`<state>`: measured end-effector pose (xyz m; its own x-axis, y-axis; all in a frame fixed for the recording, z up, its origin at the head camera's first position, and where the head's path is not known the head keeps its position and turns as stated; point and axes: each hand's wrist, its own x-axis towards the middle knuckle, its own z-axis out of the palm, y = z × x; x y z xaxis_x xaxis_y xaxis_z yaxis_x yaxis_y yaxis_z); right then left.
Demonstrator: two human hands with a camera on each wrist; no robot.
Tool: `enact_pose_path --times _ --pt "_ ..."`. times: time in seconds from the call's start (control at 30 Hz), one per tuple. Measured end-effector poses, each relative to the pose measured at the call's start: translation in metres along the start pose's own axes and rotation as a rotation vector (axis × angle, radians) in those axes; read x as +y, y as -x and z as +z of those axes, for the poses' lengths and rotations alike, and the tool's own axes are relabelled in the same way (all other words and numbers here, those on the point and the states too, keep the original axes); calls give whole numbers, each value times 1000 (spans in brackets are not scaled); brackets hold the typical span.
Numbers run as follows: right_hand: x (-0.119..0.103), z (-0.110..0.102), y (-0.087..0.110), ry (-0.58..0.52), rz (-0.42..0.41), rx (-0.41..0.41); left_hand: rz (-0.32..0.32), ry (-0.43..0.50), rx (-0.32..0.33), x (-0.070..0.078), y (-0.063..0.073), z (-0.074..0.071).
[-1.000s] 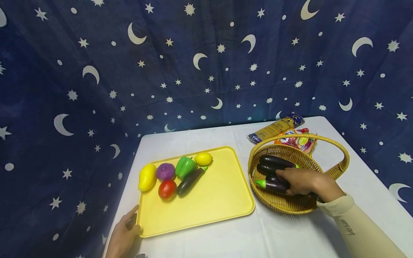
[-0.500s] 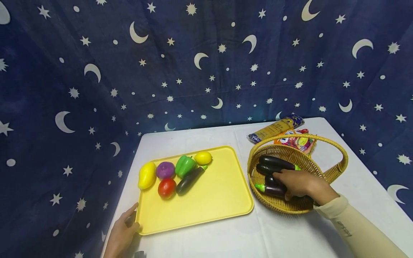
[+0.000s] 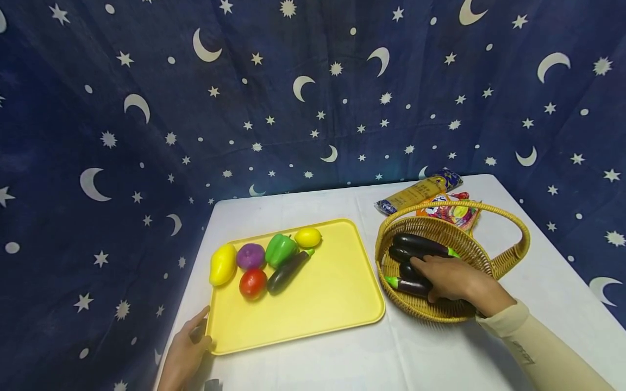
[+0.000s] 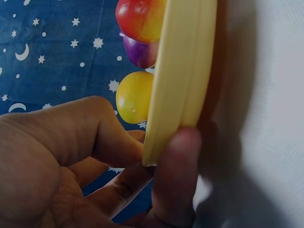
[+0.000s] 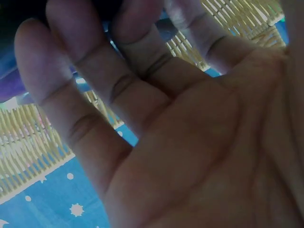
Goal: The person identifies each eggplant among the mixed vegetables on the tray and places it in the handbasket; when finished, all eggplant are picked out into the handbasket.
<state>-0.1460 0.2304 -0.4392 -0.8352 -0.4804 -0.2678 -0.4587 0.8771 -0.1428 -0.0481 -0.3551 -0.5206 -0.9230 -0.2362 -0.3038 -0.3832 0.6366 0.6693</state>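
My left hand [image 3: 186, 347] pinches the near left corner of a yellow tray [image 3: 332, 293], thumb and fingers on either side of its rim in the left wrist view. On the tray lie a yellow mango [image 3: 223, 265], a purple onion [image 3: 251, 256], a tomato [image 3: 253, 284], a green bell pepper [image 3: 281, 250], a lemon [image 3: 308, 237] and an eggplant [image 3: 288, 274]. Inside a wicker basket [image 3: 442, 231], my right hand [image 3: 452, 279] reaches over several dark eggplants [image 3: 420, 244]. Its fingers are fairly straight, with the tips at the eggplants; the right wrist view shows a bare palm.
The basket's tall handle [image 3: 508, 220] arches behind the right hand. Behind the basket lie a long blue-and-yellow packet [image 3: 415, 194] and an orange packet [image 3: 452, 213]. A starry dark blue cloth [image 3: 274, 98] hangs past the white table's back edge.
My right hand has shifted slightly left over the eggplants in the basket, its fingertips reaching farther across them. The left hand stays at the tray's corner, and the things on the tray keep their places.
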Motion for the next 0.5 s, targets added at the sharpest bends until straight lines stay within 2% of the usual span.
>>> enact_pose_path --times 0.33,0.43,0.5 --pt "5 -8 2 -82 -64 48 -16 -37 -12 -2 -3 1" --pt "2 -15 2 -79 -98 148 -9 -32 -7 -2 -3 1" --pt "-3 -21 3 -68 -129 252 -2 -36 -4 -1 -3 1"
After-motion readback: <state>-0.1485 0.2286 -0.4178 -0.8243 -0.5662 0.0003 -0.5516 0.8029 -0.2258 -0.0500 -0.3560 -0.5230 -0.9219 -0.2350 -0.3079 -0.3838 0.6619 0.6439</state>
